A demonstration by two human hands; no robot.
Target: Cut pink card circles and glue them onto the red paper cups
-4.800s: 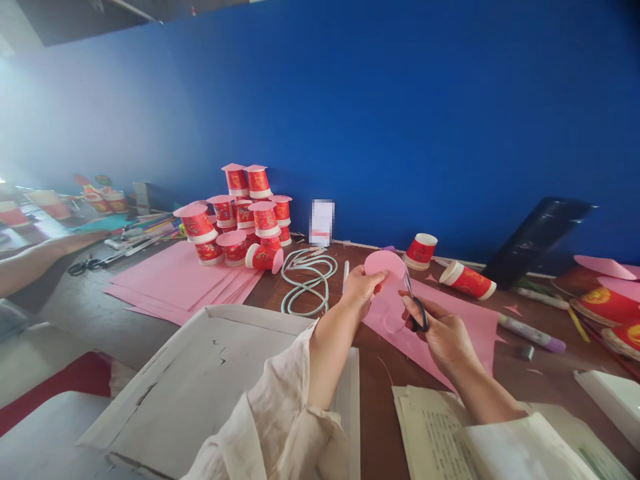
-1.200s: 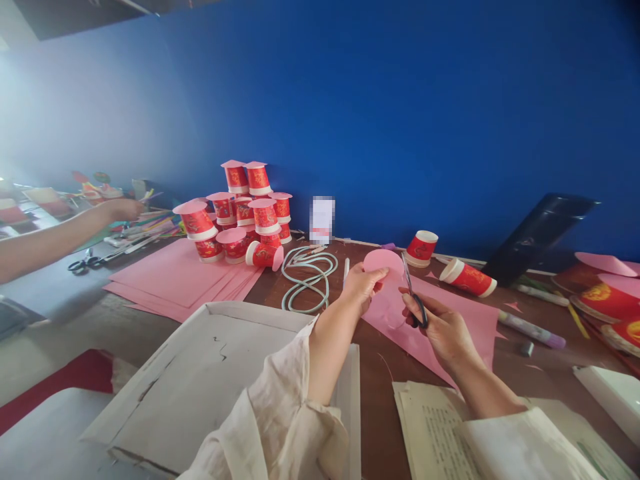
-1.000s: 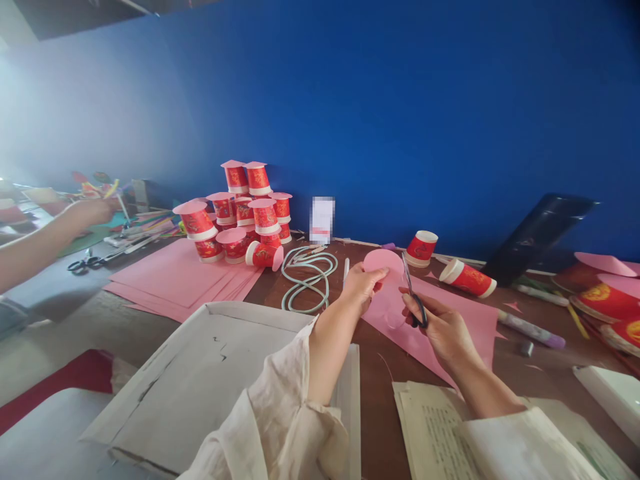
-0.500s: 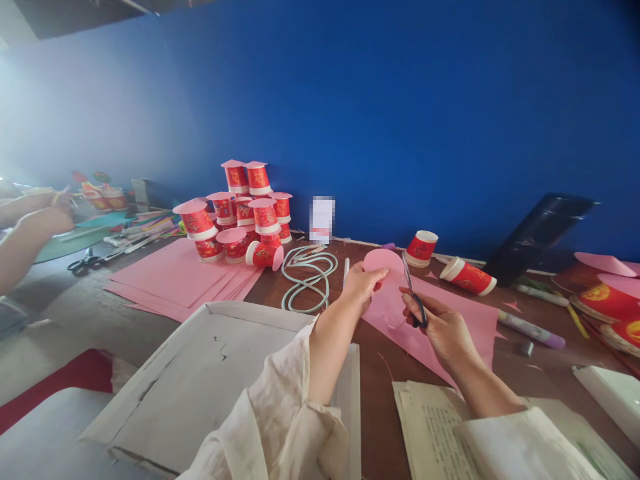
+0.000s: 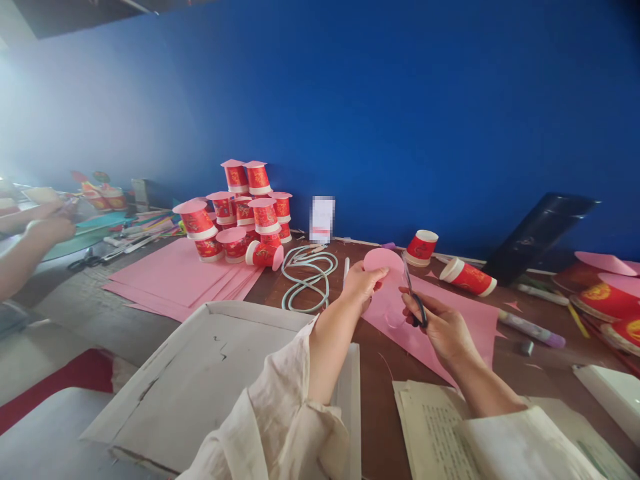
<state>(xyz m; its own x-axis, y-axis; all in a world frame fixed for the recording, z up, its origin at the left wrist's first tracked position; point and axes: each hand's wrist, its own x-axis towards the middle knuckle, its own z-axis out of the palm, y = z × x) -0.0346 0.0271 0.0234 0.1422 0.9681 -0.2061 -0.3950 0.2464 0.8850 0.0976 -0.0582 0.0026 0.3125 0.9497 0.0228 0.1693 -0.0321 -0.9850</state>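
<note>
Head view: left hand (image 5: 364, 283) pinches one pink disc (image 5: 381, 261), right hand (image 5: 444, 328) clasps one pair of scissors (image 5: 417, 302).

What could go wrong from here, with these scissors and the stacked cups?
The scissors in the right hand are close to the left hand holding the pink circle, so a slip might nick skin or paper. The stacked cups could topple if bumped. The cup lying near the black object could roll.

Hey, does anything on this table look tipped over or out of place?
Yes: one red cup lies sideways near the black object; a second cup lies by the stacked cups, which stand on end.
</note>
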